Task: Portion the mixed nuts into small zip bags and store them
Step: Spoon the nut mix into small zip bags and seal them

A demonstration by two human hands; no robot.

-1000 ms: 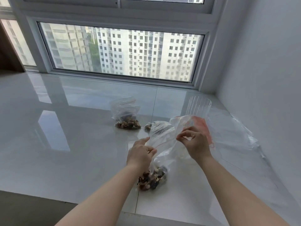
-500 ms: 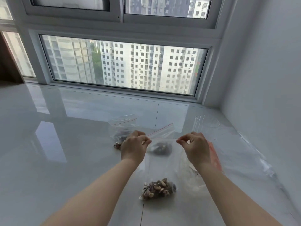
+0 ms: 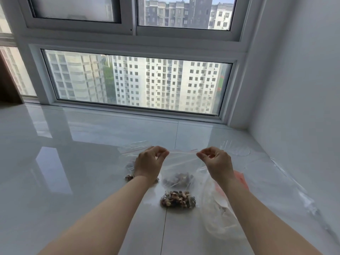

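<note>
Head view, looking down on a glossy white tiled surface (image 3: 73, 181) below a window (image 3: 136, 83). Both bare forearms reach forward over it. The left hand (image 3: 149, 162) and the right hand (image 3: 215, 161) each pinch one top corner of a clear zip bag (image 3: 181, 173), thumb against curled fingers, and the bag's mouth with its thin red seal line is stretched flat and taut between them. The bag hangs upright from this grip, and a small heap of mixed nuts (image 3: 178, 198) sits in its bottom, which rests on the surface or just above it; I cannot tell which.

Seen through the held bag, just beyond it toward the window, lies a second bag of nuts (image 3: 179, 179). To the left of the held bag, partly hidden behind the left hand and wrist, stands a third bag (image 3: 128, 157) with nuts at its base. To the right of the held bag, under the right forearm, lies crumpled clear plastic (image 3: 220, 218) with a patch of orange-red. Farther right of it, a clear cup (image 3: 237, 150) stands near the white wall (image 3: 294, 89).
</note>
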